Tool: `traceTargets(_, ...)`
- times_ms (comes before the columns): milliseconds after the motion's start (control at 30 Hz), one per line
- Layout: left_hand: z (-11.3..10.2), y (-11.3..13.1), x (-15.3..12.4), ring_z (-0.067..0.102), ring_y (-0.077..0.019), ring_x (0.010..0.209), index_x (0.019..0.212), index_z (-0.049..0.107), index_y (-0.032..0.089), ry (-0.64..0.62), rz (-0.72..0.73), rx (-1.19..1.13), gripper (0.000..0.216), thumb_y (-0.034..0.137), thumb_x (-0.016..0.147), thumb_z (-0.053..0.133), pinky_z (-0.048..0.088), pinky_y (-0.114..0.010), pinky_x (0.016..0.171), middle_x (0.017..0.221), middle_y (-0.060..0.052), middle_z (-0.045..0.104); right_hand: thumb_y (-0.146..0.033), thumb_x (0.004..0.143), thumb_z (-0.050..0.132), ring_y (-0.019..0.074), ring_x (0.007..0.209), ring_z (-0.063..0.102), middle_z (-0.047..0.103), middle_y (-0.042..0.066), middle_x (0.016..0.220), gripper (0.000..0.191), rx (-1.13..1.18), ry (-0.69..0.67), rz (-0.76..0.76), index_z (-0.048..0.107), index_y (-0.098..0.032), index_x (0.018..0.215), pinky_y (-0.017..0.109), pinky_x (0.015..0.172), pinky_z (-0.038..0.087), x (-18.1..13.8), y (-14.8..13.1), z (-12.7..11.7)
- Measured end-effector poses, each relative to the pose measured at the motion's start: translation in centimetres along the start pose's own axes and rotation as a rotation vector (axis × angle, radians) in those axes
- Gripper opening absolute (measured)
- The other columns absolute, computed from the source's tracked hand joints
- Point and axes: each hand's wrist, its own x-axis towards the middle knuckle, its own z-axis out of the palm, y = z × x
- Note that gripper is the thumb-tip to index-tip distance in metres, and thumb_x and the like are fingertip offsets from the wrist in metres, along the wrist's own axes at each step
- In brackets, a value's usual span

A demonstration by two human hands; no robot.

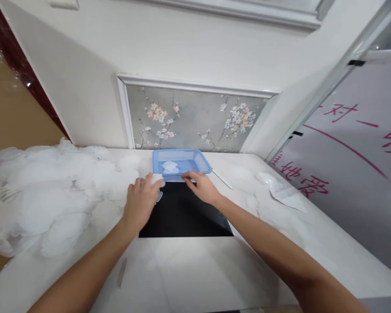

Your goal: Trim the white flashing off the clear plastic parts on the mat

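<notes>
A blue plastic basket (pixel 200 161) stands at the back of the white table, with a few white pieces (pixel 170 167) lying inside it. My left hand (pixel 141 201) is closed round a small white piece (pixel 157 180) just in front of the basket's left corner. My right hand (pixel 202 188) reaches to the basket's front rim, its fingers pinched together at the edge. Both hands hover over a black mat (pixel 182 213) on the table.
A big heap of white translucent pieces (pixel 48 191) covers the table's left side. A thin white strip (pixel 222 178) and a crumpled clear bag (pixel 282 189) lie to the right. A whiteboard with red writing (pixel 352 148) leans at the right edge. A flowered wall panel (pixel 195 119) is behind.
</notes>
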Motion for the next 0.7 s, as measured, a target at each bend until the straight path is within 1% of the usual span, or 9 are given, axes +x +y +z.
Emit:
traceTargets(33,0.7,0.7,-0.3,0.045,-0.0426,0.122,0.123,0.063,0.033,-0.005,0.060,-0.089,0.043,0.013,0.087,0.050,0.036,-0.061,0.094,0.141,-0.013,0.048,-0.027,0.085,0.061,0.0230,0.081,0.061,0.068,0.002,0.084,0.011,0.034,-0.013,0.045,0.068,-0.027,0.093,0.040,0.088,0.043,-0.8,-0.1,0.0)
traceTargets(133,3.0,1.9,-1.4,0.025,-0.0488,0.139,0.130,0.056,0.041,-0.199,0.261,-0.318,0.056,0.027,0.078,0.071,0.016,-0.071,0.104,0.152,-0.008,0.040,-0.027,0.084,0.060,0.0200,0.073,0.060,0.067,0.001,0.081,0.016,0.083,-0.050,0.147,0.066,-0.026,0.099,0.035,0.076,0.045,-3.5,0.1,0.0)
traceTargets(200,4.0,1.9,-1.7,0.016,-0.0473,0.143,0.139,0.047,0.040,-0.249,0.267,-0.406,0.068,0.040,0.077,0.072,0.007,-0.070,0.108,0.156,-0.008,0.034,-0.028,0.083,0.061,0.0188,0.074,0.060,0.067,0.003,0.089,0.019,0.060,-0.057,0.166,0.066,-0.025,0.101,0.034,0.073,0.046,-4.9,0.7,0.2)
traceTargets(267,4.5,1.4,-1.5,0.019,-0.0415,0.145,0.146,0.037,0.032,-0.239,0.172,-0.462,0.065,0.047,0.087,0.057,0.010,-0.064,0.111,0.156,-0.012,0.033,-0.030,0.083,0.062,0.0174,0.074,0.059,0.066,0.005,0.100,0.022,0.044,-0.045,0.185,0.066,-0.024,0.103,0.034,0.072,0.046,-5.7,1.3,0.5)
traceTargets(333,4.5,1.1,-1.0,0.030,-0.0359,0.141,0.143,0.042,0.026,-0.225,0.065,-0.475,0.052,0.044,0.095,0.041,0.017,-0.058,0.111,0.151,-0.015,0.041,-0.033,0.082,0.062,0.0169,0.076,0.059,0.066,0.006,0.104,0.027,0.096,-0.037,0.237,0.064,-0.024,0.108,0.034,0.072,0.046,-5.8,1.8,0.8)
traceTargets(367,4.5,1.1,-0.6,0.036,-0.0342,0.138,0.138,0.048,0.024,-0.220,0.035,-0.466,0.046,0.041,0.096,0.039,0.021,-0.056,0.110,0.147,-0.015,0.046,-0.033,0.081,0.064,0.0172,0.078,0.060,0.067,0.005,0.104,0.030,0.141,-0.033,0.267,0.063,-0.024,0.109,0.034,0.074,0.046,-5.6,1.9,1.0)
traceTargets(467,4.4,1.4,0.2,0.045,-0.0320,0.129,0.116,0.058,0.024,-0.195,0.045,-0.428,0.029,0.029,0.088,0.053,0.029,-0.051,0.105,0.135,-0.012,0.055,-0.029,0.071,0.071,0.0179,0.084,0.060,0.069,0.002,0.092,0.033,0.242,-0.015,0.320,0.064,-0.023,0.103,0.033,0.077,0.045,-4.7,2.0,1.9)
traceTargets(600,4.4,2.0,0.6,0.051,-0.0298,0.118,0.097,0.054,0.023,-0.112,0.135,-0.376,0.020,0.015,0.079,0.060,0.034,-0.046,0.096,0.123,-0.009,0.059,-0.026,0.069,0.067,0.0165,0.077,0.057,0.064,-0.001,0.079,0.017,0.274,0.065,0.316,0.064,-0.022,0.085,0.032,0.078,0.044,-3.8,1.5,2.9)
traceTargets(700,4.4,1.7,0.7,0.052,-0.0294,0.111,0.086,0.051,0.022,-0.018,0.178,-0.316,0.018,0.018,0.076,0.066,0.033,-0.045,0.093,0.114,-0.009,0.059,-0.023,0.066,0.063,0.0157,0.072,0.055,0.061,-0.003,0.076,0.018,0.381,0.199,0.326,0.059,-0.023,0.084,0.031,0.074,0.045,-3.9,1.5,2.0)
